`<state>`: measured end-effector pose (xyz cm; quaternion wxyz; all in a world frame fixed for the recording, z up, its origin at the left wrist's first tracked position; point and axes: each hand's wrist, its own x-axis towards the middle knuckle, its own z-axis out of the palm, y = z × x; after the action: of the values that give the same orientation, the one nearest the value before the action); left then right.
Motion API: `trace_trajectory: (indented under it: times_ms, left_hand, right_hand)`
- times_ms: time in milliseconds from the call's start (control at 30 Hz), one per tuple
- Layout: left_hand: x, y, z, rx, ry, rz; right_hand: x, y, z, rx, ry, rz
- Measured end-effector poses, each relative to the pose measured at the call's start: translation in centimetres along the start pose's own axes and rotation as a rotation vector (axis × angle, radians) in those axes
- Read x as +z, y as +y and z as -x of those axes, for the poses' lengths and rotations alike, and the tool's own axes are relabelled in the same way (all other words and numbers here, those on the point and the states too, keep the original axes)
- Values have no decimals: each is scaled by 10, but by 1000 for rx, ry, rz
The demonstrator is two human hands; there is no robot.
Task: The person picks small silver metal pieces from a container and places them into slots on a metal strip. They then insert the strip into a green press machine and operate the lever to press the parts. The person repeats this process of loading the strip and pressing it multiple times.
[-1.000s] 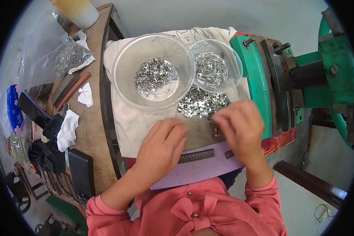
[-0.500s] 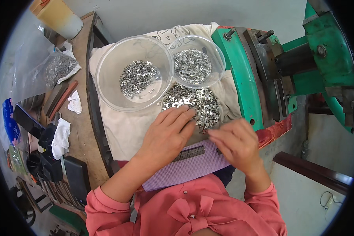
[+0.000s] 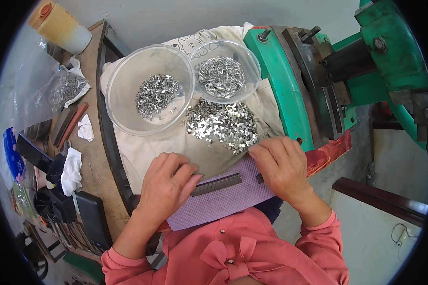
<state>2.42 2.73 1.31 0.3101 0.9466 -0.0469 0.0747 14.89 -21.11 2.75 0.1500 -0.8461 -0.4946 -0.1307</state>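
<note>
A dark notched strip lies on a purple textured mat in front of me. My left hand rests at the strip's left end, its fingers loosely bent and the thumb a little apart, holding nothing that I can see. My right hand is closed at the mat's upper right edge, fingertips together beside the pile; whatever they pinch is hidden. Part of a small dark piece shows beside that hand. Beyond my hands, a pile of small shiny metal pieces lies on a pale cloth.
A large clear tub with small metal parts stands behind the pile, beside a smaller clear bowl of thin metal pins. A green machine stands on the right. At left, a wooden bench carries tissues, a plastic bag and tools.
My left hand has drawn back from the pile toward me and left, uncovering more of the strip. My right hand has shifted slightly down and left. The whole view has moved a little.
</note>
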Motion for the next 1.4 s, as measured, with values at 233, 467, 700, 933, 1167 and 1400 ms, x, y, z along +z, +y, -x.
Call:
trace_trajectory:
  times_ms: [233, 467, 700, 933, 1167, 1400]
  left_hand:
    - [-7, 15, 10, 58, -32, 68]
    - [7, 19, 18, 100, -123, -8]
    - [14, 20, 21, 161, -78, -116]
    - [11, 26, 6, 218, -54, -210]
    - [11, 15, -5, 57, -54, 14]
    - [23, 5, -26, -78, 128, 34]
  right_hand:
    - [0, -4, -31, -31, 127, 29]
    - [-10, -2, -1, -4, -99, 2]
    - [-10, -3, 13, 79, -82, -181]
    - [8, -10, -12, 131, 26, -367]
    - [36, -10, -37, 33, -51, -259]
    - [30, -25, -34, 33, 8, -442]
